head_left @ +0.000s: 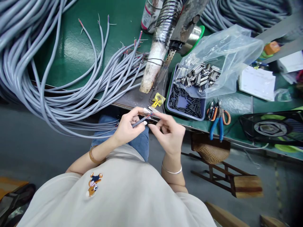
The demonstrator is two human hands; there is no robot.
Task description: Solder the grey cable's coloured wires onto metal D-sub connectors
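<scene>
My left hand (pixel 129 126) is closed on a grey cable (pixel 139 122), with its index fingertip beside a small metal-edged connector (pixel 152 109). Thin coloured wires (pixel 148 116) run between cable and connector; their joints are too small to make out. My right hand (pixel 169 130) reaches in from the other side, index fingertip against the connector's end. Its thumb sits lower, apart from the index finger, and the other fingers are curled. Just beyond the hands stands a holder with yellow tape (pixel 158 100), under a soldering iron (pixel 171 52) clamped pointing downward.
Bundled grey cables (pixel 71 104) spread over the left side. A foil-wrapped duct (pixel 156 60) hangs down mid-table. To the right are a purple tray (pixel 203 108) of black sleeves, a plastic bag (pixel 229 69) of metal connectors, blue-handled pliers (pixel 220 126) and a black fan (pixel 272 127).
</scene>
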